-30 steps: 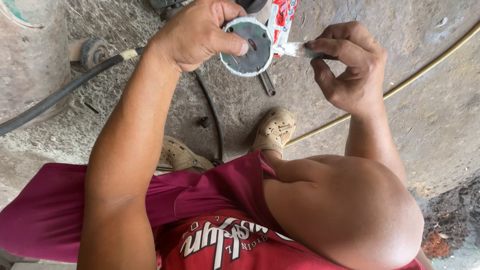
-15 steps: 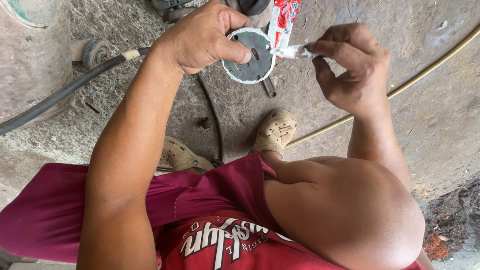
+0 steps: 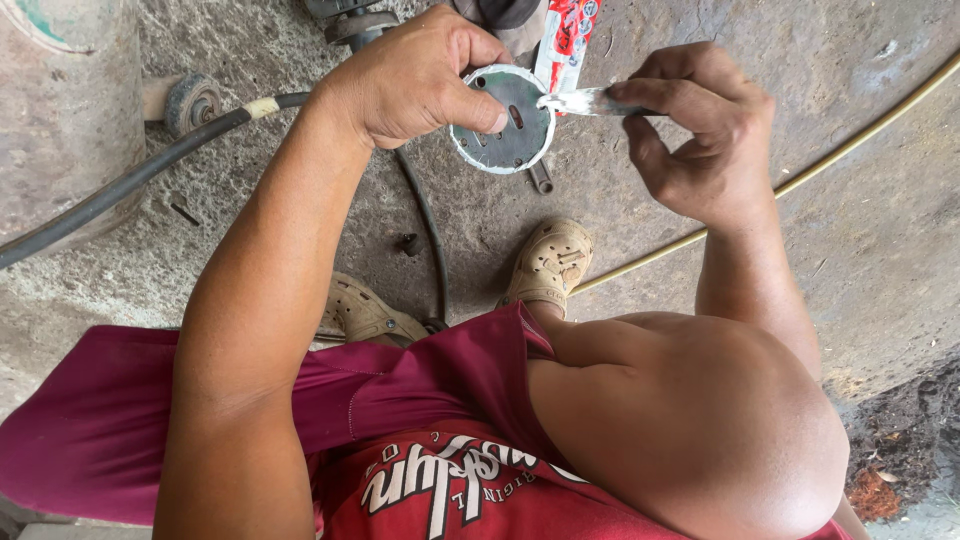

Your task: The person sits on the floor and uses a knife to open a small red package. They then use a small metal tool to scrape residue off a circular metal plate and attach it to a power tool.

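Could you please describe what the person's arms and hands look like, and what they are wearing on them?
Both arms are bare from the shoulder down; no sleeves reach the forearms. The left hand and right hand wear no gloves, rings, watch or bands that I can see. The forearms are sturdy. A dark red shirt with white lettering covers the chest.

Maroon shorts [image 3: 110,420], red printed shirt [image 3: 440,490], tan clogs [image 3: 550,262].

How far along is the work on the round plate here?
Done: pale sealant already rings most of the round plate's rim. In hand: the left hand grips the plate while the right hand presses a small tube's tip at its upper right edge. Left: the dark centre shows no sealant.
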`<state>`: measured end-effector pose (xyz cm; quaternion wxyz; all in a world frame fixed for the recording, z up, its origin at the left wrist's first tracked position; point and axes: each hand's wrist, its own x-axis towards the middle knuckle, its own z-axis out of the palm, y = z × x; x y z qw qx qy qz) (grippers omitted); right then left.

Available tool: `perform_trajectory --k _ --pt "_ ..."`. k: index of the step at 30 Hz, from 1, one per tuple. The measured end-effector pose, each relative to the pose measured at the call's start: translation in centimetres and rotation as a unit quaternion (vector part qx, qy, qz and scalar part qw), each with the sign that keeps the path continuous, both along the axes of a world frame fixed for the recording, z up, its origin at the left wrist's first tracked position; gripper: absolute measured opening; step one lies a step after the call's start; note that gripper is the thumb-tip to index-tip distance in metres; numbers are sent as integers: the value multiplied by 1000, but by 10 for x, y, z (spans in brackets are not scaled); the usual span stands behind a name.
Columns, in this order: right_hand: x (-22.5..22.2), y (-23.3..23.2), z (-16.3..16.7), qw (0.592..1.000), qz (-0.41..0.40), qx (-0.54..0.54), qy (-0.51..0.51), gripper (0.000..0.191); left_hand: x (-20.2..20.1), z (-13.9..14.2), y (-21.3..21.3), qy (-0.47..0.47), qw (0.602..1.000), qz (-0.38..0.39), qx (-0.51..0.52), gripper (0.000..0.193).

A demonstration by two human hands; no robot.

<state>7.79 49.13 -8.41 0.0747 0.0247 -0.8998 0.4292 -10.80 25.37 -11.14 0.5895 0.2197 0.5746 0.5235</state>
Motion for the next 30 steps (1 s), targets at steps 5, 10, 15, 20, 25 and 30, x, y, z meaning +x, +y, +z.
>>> perform_trajectory --k 5,10,15,20,25,30 --pt "0 4 -5 1000 1 -24 3 35 0 -1 2 -23 1000 3 3 29" --pt "2 3 -4 1000 2 -2 -7 35 0 0 2 -35 999 -3 0 28" --pt "0 6 4 999 8 47 6 36 0 1 2 1 1000 -14 -18 29" --pt "-1 6 9 994 20 106 21 33 1 -1 2 9 1000 -25 -15 29" --pt "1 8 8 997 14 80 4 34 0 -2 2 30 999 -32 -27 30" --pt "5 5 1 998 14 51 -18 33 2 -2 2 -9 1000 -11 -11 30"
